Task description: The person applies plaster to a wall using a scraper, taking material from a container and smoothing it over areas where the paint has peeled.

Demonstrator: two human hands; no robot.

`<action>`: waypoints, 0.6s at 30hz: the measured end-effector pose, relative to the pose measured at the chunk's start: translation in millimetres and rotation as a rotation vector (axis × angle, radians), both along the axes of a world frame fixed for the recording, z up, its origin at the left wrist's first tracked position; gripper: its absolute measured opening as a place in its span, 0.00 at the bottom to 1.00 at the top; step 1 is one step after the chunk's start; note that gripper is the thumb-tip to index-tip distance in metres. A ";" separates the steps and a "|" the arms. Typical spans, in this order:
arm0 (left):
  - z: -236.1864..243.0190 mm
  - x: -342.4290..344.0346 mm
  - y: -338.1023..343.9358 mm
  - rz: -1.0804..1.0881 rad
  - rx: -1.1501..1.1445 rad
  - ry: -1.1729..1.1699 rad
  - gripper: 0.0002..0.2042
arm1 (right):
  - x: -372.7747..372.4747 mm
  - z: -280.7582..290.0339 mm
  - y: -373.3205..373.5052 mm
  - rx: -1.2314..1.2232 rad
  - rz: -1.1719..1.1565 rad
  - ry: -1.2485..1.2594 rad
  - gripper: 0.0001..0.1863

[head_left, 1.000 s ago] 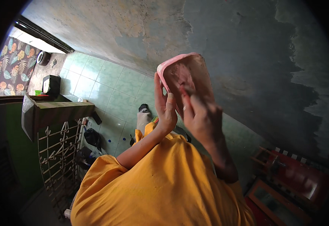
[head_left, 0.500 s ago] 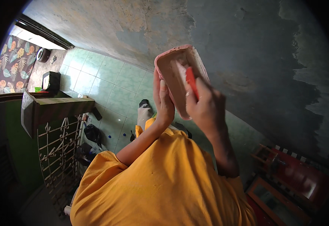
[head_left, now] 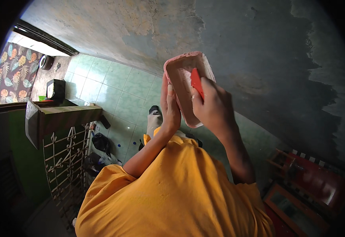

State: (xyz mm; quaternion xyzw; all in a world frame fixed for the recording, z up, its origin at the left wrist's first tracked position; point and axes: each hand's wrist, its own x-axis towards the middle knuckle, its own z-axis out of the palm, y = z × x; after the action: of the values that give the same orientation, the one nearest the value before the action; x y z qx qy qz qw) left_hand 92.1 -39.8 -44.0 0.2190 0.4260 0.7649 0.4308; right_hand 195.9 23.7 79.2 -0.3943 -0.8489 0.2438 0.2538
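Pink plastic tub [head_left: 180, 75] raised high before weathered wall [head_left: 259, 59], cradled from behind by flat-fingered left hand [head_left: 170, 108]; red scraper [head_left: 196, 82] pinched inside by curled right hand [head_left: 214, 106].

A single wide fisheye view from the person's head looks steeply down over the yellow shirt [head_left: 172, 193] to the green tiled floor [head_left: 117, 91] far below, with both raised hands close to the lens at centre, the wall [head_left: 259, 51] curving overhead, edges darkened all round.
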 end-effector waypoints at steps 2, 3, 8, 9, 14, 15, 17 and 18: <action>-7.6 -0.7 1.8 0.042 -0.011 0.072 0.35 | 1.3 -4.4 1.7 -0.047 -0.025 -0.052 0.09; -9.9 -4.5 1.6 0.048 -0.011 0.078 0.35 | 4.0 -2.6 -0.4 -0.020 -0.042 -0.010 0.09; -1.0 -24.5 0.2 -0.034 -0.022 0.046 0.35 | 27.1 0.6 16.0 -0.263 -0.183 0.286 0.13; 4.7 -28.6 0.1 -0.043 -0.012 0.046 0.35 | 37.4 -12.6 23.0 -0.281 -0.200 0.352 0.13; 39.7 -48.5 -2.8 -0.147 -0.019 0.059 0.35 | 51.0 -13.4 28.1 -0.600 -0.246 0.591 0.10; 41.1 -53.2 -2.1 -0.151 -0.010 0.064 0.35 | 51.6 -11.7 29.5 -0.618 -0.260 0.615 0.10; 42.5 -61.7 -2.3 -0.187 -0.085 0.034 0.35 | 52.2 -10.7 30.7 -0.628 -0.274 0.644 0.10; 47.2 -65.1 0.1 -0.192 -0.074 0.038 0.35 | 51.9 -12.0 32.8 -0.630 -0.300 0.662 0.10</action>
State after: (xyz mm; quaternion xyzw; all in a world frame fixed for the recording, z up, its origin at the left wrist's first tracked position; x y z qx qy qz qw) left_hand 27.1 -39.7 3.2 0.2574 0.4391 0.6995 0.5017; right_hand 247.8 56.5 67.2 -0.4714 -0.5411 0.5622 0.4109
